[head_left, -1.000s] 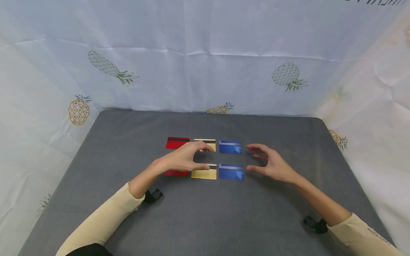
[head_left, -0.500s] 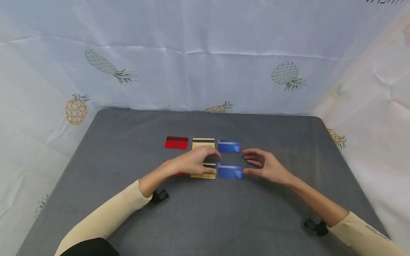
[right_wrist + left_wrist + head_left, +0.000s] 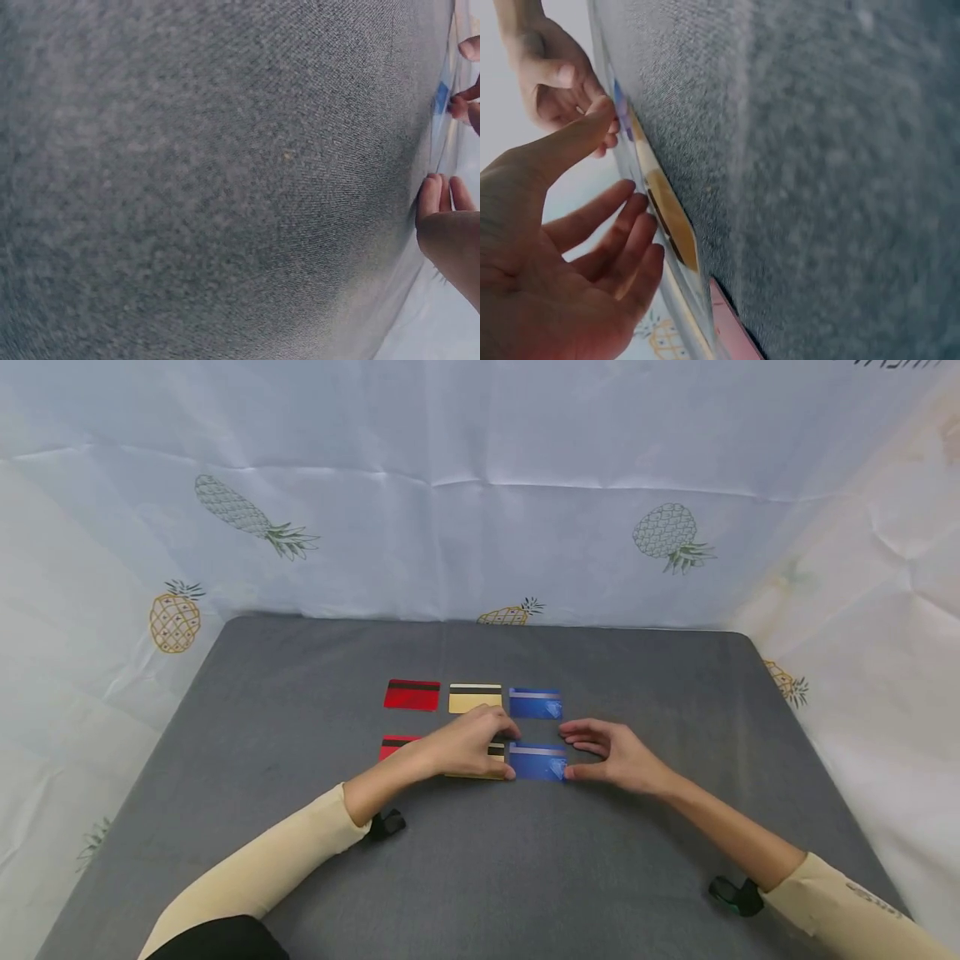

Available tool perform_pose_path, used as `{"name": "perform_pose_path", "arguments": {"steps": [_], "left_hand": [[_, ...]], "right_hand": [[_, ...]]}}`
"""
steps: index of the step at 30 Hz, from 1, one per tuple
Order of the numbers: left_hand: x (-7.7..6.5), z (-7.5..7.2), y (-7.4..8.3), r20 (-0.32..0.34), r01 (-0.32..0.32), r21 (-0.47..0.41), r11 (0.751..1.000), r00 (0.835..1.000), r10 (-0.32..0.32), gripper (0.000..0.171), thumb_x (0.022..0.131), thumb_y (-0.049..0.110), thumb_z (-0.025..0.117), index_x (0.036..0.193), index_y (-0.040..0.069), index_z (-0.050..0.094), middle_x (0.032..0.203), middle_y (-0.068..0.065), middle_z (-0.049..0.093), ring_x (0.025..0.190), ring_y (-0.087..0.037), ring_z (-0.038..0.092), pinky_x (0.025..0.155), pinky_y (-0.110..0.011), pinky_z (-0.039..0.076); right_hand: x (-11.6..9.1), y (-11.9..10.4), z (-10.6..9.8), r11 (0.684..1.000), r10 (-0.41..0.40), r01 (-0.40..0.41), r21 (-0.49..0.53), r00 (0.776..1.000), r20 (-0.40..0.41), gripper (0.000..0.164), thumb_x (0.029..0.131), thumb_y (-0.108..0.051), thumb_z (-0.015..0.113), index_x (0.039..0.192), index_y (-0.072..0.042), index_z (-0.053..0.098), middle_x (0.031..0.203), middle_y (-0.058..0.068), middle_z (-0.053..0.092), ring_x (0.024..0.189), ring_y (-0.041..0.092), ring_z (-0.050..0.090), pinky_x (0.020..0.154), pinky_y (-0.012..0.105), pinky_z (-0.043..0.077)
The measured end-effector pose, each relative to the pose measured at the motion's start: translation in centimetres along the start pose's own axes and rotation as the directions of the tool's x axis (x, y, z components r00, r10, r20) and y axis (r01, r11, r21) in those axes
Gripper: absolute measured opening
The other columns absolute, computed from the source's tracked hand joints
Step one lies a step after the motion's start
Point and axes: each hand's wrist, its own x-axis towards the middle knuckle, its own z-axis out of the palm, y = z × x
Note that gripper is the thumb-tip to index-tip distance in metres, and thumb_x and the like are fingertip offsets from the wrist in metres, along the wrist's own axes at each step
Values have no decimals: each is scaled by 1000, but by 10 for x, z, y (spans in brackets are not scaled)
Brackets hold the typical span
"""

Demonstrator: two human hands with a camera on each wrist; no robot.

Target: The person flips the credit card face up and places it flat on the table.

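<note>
Two rows of three bank cards lie flat on the grey table. In the near row, a blue card lies between my hands. My left hand hovers over the near yellow card, its thumb tip right at the blue card's left corner. My right hand has its thumb tip at that card's right corner, fingers gently bent. Neither hand grips anything. Partly behind my left wrist is the near red card. The left wrist view shows loosely spread fingers beside a yellow card.
The far row holds a red card, a yellow card and another blue card. The grey tabletop reaches back to a white curtain printed with pineapples, which also hangs at both sides.
My left hand has moved right, from over the yellow cards to the near blue card's left edge. My right hand has come slightly left to its right edge. The cards have not moved.
</note>
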Motion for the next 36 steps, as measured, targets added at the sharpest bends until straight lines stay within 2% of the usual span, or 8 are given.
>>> {"name": "perform_pose_path", "arguments": {"steps": [5, 11, 15, 17, 25, 31, 32, 36], "left_hand": [[2, 3, 1, -21, -2, 75, 997, 1000, 4, 54, 86, 31, 94, 128, 4, 75, 124, -9, 71, 114, -21, 59, 98, -38, 54], [8, 12, -11, -56, -41, 92, 995, 997, 46, 51, 84, 33, 95, 122, 5, 77, 117, -9, 69, 108, -21, 58, 91, -36, 52], [9, 12, -11, -63, -46, 108, 993, 997, 53, 49, 83, 33, 95, 118, 4, 77, 114, -9, 69, 105, -21, 57, 88, -35, 51], [11, 15, -14, -62, -47, 124, 991, 997, 55, 51, 83, 35, 95, 118, 4, 77, 115, -9, 69, 106, -21, 57, 89, -35, 51], [4, 5, 6, -51, -6, 178, 984, 999, 15, 47, 82, 32, 95, 115, 4, 77, 112, -10, 69, 103, -21, 57, 85, -32, 50], [6, 8, 6, -68, -9, 177, 984, 997, 21, 45, 81, 31, 94, 111, 4, 73, 110, -9, 68, 102, -22, 56, 86, -35, 50], [8, 13, -2, -77, -26, 184, 983, 996, 41, 47, 82, 35, 94, 111, 5, 72, 110, -8, 67, 103, -21, 56, 86, -34, 49], [8, 14, -2, -79, -30, 165, 986, 996, 43, 49, 80, 34, 95, 109, 5, 68, 109, -7, 65, 102, -21, 53, 85, -36, 47]], "right_hand": [[0, 0, 2, 997, -9, 9, -71, 1000, -6, 66, 90, -8, 87, 146, 10, 57, 149, 30, 62, 138, 47, 62, 116, 37, 53], [0, -1, 5, 990, -12, 7, -138, 999, -31, 64, 88, -11, 90, 142, 8, 62, 144, 27, 66, 135, 43, 65, 113, 42, 55], [1, -2, 7, 982, -19, 10, -191, 999, -47, 63, 86, -14, 93, 139, 6, 66, 140, 25, 68, 130, 40, 67, 110, 43, 57], [1, -2, 8, 976, -24, 12, -215, 998, -53, 62, 85, -15, 94, 138, 5, 67, 139, 24, 69, 127, 39, 68, 109, 42, 57], [1, -1, 11, 967, -37, 18, -253, 997, -71, 61, 83, -19, 96, 135, 1, 71, 135, 19, 69, 121, 33, 67, 106, 35, 58], [1, -2, 14, 956, -47, 23, -292, 996, -77, 61, 82, -20, 97, 135, -2, 72, 133, 17, 70, 120, 30, 68, 106, 40, 59], [0, -3, 14, 952, -52, 25, -305, 995, -80, 60, 82, -21, 97, 134, -2, 72, 132, 16, 70, 119, 29, 68, 105, 40, 59], [0, -3, 15, 937, -73, 37, -346, 993, -91, 56, 82, -21, 96, 132, -4, 75, 128, 12, 71, 115, 25, 68, 102, 35, 59]]}}
